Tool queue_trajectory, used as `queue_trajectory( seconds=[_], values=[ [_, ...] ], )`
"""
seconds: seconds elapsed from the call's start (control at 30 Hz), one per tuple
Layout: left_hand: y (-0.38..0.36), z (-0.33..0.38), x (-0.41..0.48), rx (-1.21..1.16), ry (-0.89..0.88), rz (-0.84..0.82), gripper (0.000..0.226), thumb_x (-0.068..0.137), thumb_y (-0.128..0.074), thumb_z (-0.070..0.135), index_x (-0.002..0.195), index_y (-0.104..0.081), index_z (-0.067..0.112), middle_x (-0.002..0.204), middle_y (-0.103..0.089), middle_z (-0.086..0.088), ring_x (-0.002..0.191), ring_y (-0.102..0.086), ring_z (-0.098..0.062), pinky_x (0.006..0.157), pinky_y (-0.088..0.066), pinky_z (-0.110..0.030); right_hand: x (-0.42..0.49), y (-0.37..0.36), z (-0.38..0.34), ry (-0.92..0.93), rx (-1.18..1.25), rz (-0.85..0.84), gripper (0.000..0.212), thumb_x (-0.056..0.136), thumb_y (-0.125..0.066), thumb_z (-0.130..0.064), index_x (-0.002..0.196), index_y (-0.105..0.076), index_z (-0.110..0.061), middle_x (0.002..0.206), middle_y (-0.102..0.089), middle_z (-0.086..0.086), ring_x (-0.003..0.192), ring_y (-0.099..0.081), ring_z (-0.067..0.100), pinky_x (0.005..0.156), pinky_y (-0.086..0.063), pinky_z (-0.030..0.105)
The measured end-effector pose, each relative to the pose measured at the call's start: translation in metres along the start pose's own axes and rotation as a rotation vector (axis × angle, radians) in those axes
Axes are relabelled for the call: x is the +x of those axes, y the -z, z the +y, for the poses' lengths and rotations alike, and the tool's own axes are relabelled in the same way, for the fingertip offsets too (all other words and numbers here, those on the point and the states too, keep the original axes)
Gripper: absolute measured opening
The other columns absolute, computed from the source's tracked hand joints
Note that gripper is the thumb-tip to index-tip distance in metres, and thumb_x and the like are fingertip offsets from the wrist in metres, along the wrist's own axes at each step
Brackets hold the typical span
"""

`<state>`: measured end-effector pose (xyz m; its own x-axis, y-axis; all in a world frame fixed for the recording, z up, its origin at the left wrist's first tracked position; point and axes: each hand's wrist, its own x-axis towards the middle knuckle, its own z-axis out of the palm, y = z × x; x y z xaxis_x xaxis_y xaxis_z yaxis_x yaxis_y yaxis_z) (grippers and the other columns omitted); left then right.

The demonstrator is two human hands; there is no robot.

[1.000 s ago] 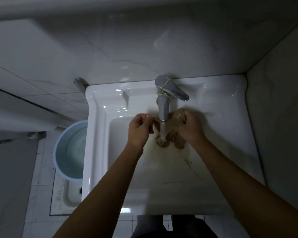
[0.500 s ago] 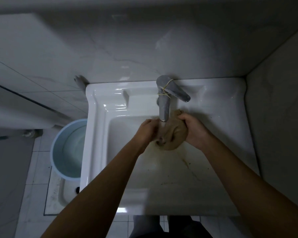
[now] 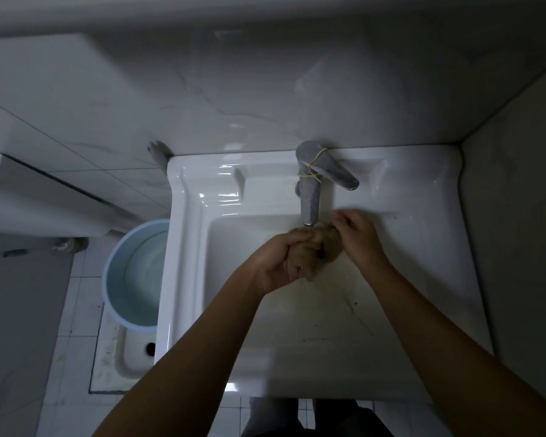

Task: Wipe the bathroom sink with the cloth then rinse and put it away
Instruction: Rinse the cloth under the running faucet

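I am looking down into a dim bathroom corner where a white ceramic sink (image 3: pixel 183 247) fills the middle and right of the frame, its back rim set against pale marbled wall tiles (image 3: pixel 202 99) with a second tiled wall closing in on the right edge. The basin floor (image 3: pixel 322 313) is streaked with brownish, yellowish stains and a few dark specks toward the lower centre. A chrome mixer tap (image 3: pixel 309 197) stands at the upper centre of the sink, its lever angled toward the right, with a yellow rubber band (image 3: pixel 312 167) looped around the body. Just below the spout, over the basin, the brown cloth (image 3: pixel 322 247) is bunched into a wad between both hands: my left hand (image 3: pixel 281 263) is curled around its lower left part, and my right hand (image 3: pixel 356 234) pinches its upper right end, fingers bent over it. I cannot tell whether water is running from the spout. To the left of the sink, on a white tiled floor (image 3: pixel 76 310), a light blue bucket (image 3: pixel 120 272) sits partly hidden behind the sink's edge, and below it lies a white squat pan (image 3: pixel 130 357) with a dark drain hole. I can read no labels or writing anywhere.
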<state>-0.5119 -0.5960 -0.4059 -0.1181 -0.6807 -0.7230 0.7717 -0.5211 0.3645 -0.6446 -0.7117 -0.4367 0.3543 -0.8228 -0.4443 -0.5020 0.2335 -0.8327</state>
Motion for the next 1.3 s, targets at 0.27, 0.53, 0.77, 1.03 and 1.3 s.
queue_trajectory(
  seconds=[0.27, 0.53, 0.77, 1.03, 1.3],
  values=[
    [-0.006, -0.01, 0.005, -0.114, 0.07, 0.032, 0.025, 0.09, -0.051, 0.022, 0.099, -0.069, 0.008, 0.09, -0.069, -0.011, 0.074, -0.063, -0.022, 0.063, -0.052, -0.029, -0.016, -0.033, 0.031, -0.717, 0.861, -0.323, 0.035, 0.101, -0.046, -0.028, 0.082, -0.068, -0.01, 0.077, -0.065, 0.008, 0.067, -0.064, 0.022, 0.061, -0.054, 0.032],
    [0.052, -0.007, 0.022, 0.16, -0.125, 0.627, 0.028, 0.092, -0.068, 0.029, 0.115, -0.066, 0.013, 0.115, -0.069, -0.015, 0.107, -0.066, -0.03, 0.084, -0.06, -0.04, -0.003, -0.038, 0.014, -0.593, 0.802, -0.286, 0.029, 0.097, -0.057, -0.029, 0.117, -0.071, -0.013, 0.099, -0.076, 0.01, 0.081, -0.074, 0.024, 0.078, -0.054, 0.039],
    [0.02, -0.012, 0.037, 0.079, -0.07, 0.303, 0.045, 0.094, -0.063, 0.041, 0.128, -0.065, 0.011, 0.121, -0.071, -0.017, 0.109, -0.068, -0.033, 0.086, -0.059, -0.045, -0.014, -0.038, 0.01, -0.17, -0.02, -0.17, 0.024, 0.083, -0.071, -0.011, 0.106, -0.07, -0.015, 0.096, -0.074, 0.005, 0.087, -0.072, 0.025, 0.067, -0.06, 0.035],
    [0.022, -0.017, 0.04, 0.304, -0.212, 0.62, 0.021, 0.095, -0.061, 0.031, 0.099, -0.07, 0.013, 0.091, -0.07, -0.011, 0.071, -0.063, -0.02, 0.051, -0.049, -0.025, -0.018, -0.028, 0.014, -0.379, 0.282, -0.25, 0.027, 0.09, -0.071, -0.023, 0.111, -0.071, -0.006, 0.101, -0.074, 0.022, 0.082, -0.074, 0.03, 0.069, -0.062, 0.034],
    [0.027, 0.001, 0.034, 0.352, 0.039, 0.526, 0.047, 0.092, -0.059, 0.05, 0.106, -0.069, 0.007, 0.079, -0.06, -0.009, 0.05, -0.046, -0.014, 0.045, -0.034, -0.019, -0.028, -0.034, 0.012, 0.079, -0.088, -0.114, 0.014, 0.089, -0.071, -0.028, 0.083, -0.058, -0.027, 0.076, -0.063, -0.008, 0.066, -0.06, 0.004, 0.062, -0.049, 0.024]
  ],
)
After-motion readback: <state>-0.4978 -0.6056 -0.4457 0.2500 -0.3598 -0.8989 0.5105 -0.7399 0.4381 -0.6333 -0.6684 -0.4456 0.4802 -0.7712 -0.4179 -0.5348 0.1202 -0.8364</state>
